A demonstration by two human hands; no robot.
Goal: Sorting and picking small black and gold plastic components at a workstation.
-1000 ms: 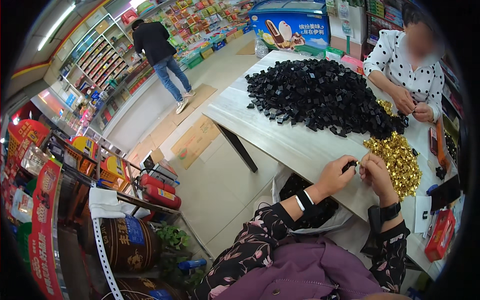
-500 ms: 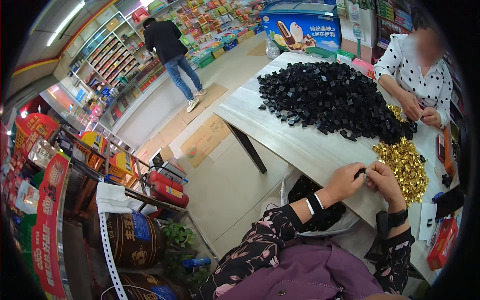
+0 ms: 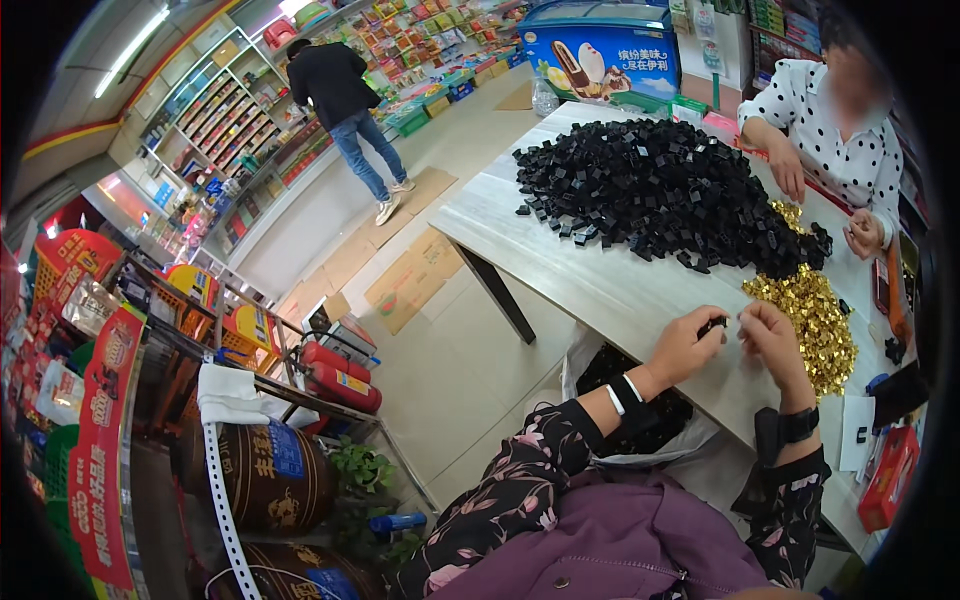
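Note:
Above the near edge of the table, my left hand (image 3: 688,345) pinches a small black plastic piece (image 3: 712,326) between thumb and fingers. A short gap to the right, my right hand (image 3: 772,342) is closed with its fingertips drawn together; whatever they hold, if anything, is too small to make out. Right beside that hand lies a heap of small gold metal pieces (image 3: 812,345). Beyond both hands spreads a large pile of small black plastic pieces (image 3: 640,190).
Across the pale table (image 3: 490,215) sits a co-worker in a dotted shirt (image 3: 845,130). Under the near edge hangs a white bag (image 3: 590,365) with black pieces. A red box (image 3: 888,478) lies at right. Fire extinguishers (image 3: 340,385) stand left; another person (image 3: 335,95) stands farther off.
My hands have come apart, the black piece staying in my left fingers. The co-worker's hands have also separated, one reaching toward the black pile.

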